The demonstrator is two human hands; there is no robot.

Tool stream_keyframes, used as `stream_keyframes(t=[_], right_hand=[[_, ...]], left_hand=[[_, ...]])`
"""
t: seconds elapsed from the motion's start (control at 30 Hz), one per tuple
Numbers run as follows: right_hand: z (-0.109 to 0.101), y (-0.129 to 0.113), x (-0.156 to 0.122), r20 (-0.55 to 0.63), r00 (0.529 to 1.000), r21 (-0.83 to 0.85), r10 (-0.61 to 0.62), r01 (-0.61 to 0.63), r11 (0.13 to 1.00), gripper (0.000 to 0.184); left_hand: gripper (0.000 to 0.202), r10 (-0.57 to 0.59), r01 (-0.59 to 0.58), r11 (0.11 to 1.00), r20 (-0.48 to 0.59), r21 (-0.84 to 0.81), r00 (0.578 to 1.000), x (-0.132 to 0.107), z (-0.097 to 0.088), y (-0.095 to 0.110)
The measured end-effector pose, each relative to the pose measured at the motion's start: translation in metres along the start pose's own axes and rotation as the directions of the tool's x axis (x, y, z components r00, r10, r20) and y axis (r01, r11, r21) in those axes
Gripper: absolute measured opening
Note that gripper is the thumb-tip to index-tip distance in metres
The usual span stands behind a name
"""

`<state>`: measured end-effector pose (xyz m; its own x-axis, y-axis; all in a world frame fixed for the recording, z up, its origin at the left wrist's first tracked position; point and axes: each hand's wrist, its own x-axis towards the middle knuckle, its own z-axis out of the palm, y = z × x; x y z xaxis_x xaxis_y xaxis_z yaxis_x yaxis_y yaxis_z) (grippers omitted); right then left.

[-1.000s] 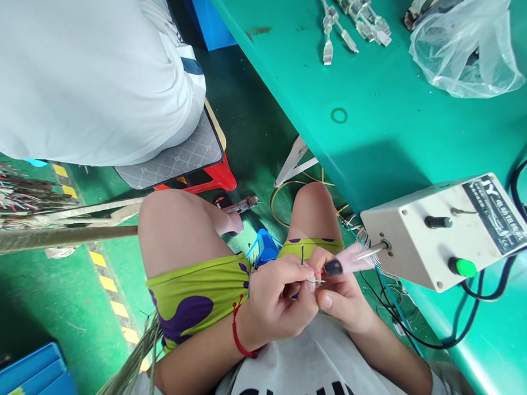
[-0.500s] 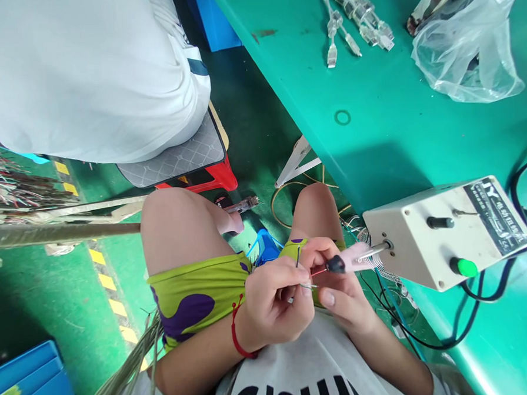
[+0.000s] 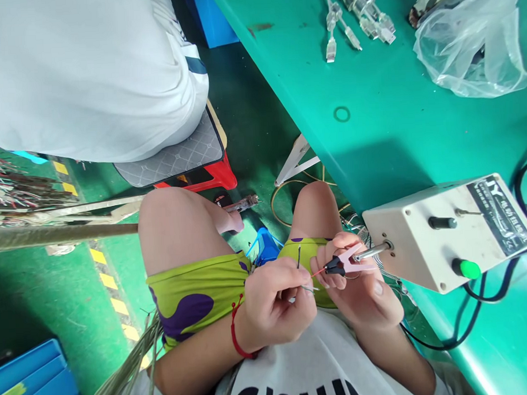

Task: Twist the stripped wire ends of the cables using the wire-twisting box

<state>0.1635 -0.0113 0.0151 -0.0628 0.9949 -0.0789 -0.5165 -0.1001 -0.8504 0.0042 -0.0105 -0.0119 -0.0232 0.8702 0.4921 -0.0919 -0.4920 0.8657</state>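
Note:
My left hand, with a red string bracelet at the wrist, is closed in a pinch around thin wires. A dark wire end sticks up from its fingers, and green and white wire ends poke out beside the thumb. A red wire stretches from this hand to the black jaws of a pink clip. That clip sits on the metal shaft of a beige machine box. My right hand lies around and behind the clip, fingers curled and thumb apart from them.
The box, with a green knob, stands at the edge of the green table. USB cables and a clear plastic bag lie farther back. Cable strands cross my left arm. A person in white sits at the left.
The clip was blurred as if spinning and now appears still, its two handles distinct. My right hand has moved right along the clip, its thumb shifting toward the box. My left hand stays almost in place.

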Motion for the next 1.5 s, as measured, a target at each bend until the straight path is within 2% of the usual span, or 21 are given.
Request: stream_keyframes(t=[0.17,0.3,0.53,0.73,0.93,1.1,1.2,1.37,1.5], right_hand=[[0.003,0.003,0.006,-0.015,1.000,0.064,-0.004,0.005,0.998,0.041],[0.003,0.008,0.007,-0.033,0.999,0.085,-0.010,0.013,0.996,0.036],[0.001,0.008,0.003,-0.140,0.990,0.022,0.011,-0.008,1.000,0.031],[0.000,0.008,0.002,-0.132,0.991,0.030,0.024,-0.020,0.999,0.036],[-0.007,0.008,0.000,-0.036,0.998,0.043,0.058,-0.056,0.997,0.049],[-0.008,0.010,0.003,0.056,0.995,0.039,0.082,-0.084,0.996,0.076],[-0.007,0.010,0.001,0.106,0.989,0.080,0.101,-0.110,0.991,0.081],[-0.005,0.008,-0.006,0.025,0.977,0.118,0.213,-0.215,0.969,0.086],[-0.004,0.010,-0.004,-0.066,0.979,0.108,0.191,-0.183,0.977,0.082]], left_hand=[[0.037,-0.016,0.016,1.000,0.015,0.012,1.000,0.000,-0.001,-0.001],[0.028,-0.062,0.065,0.996,0.060,-0.061,0.996,0.002,-0.002,-0.002],[0.024,-0.110,0.121,0.987,0.111,-0.102,0.988,0.001,0.000,-0.002],[0.021,-0.121,0.130,0.988,0.107,-0.085,0.987,0.001,0.001,-0.003],[0.022,-0.116,0.124,0.990,0.108,-0.068,0.987,0.000,0.001,-0.004],[0.021,-0.093,0.098,0.994,0.091,-0.043,0.991,0.000,0.001,-0.005],[0.024,-0.081,0.085,0.996,0.105,-0.038,0.991,0.001,0.001,-0.005],[0.022,-0.099,0.104,0.994,0.095,-0.047,0.991,0.002,0.000,-0.003],[0.021,-0.099,0.104,0.994,0.102,-0.043,0.990,0.001,-0.002,-0.003]])
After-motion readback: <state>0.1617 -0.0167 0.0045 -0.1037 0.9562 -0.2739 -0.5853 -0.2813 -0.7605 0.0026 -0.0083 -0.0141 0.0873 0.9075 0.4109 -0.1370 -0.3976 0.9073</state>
